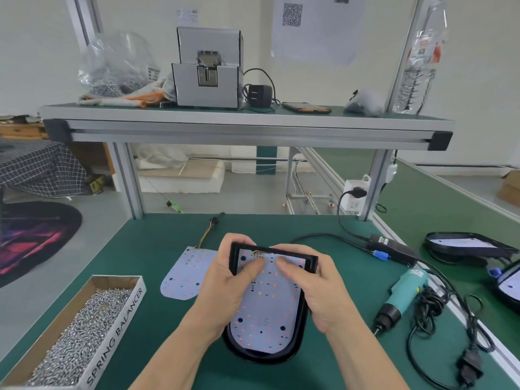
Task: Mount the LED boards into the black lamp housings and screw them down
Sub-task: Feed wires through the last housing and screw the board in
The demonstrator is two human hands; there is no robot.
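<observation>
Black lamp housing (261, 357), near the table's (157, 249) front edge, is gripped by left hand (225, 285) and right hand (320, 288), thumbs pressing its LED board (267, 305). Uneven pressure could seat it crooked, misaligning screw holes.

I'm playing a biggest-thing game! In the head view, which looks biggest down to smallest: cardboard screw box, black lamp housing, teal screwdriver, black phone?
1. cardboard box of silver screws
2. black plastic lamp housing
3. teal electric screwdriver
4. flat black phone, but it's farther away
</observation>
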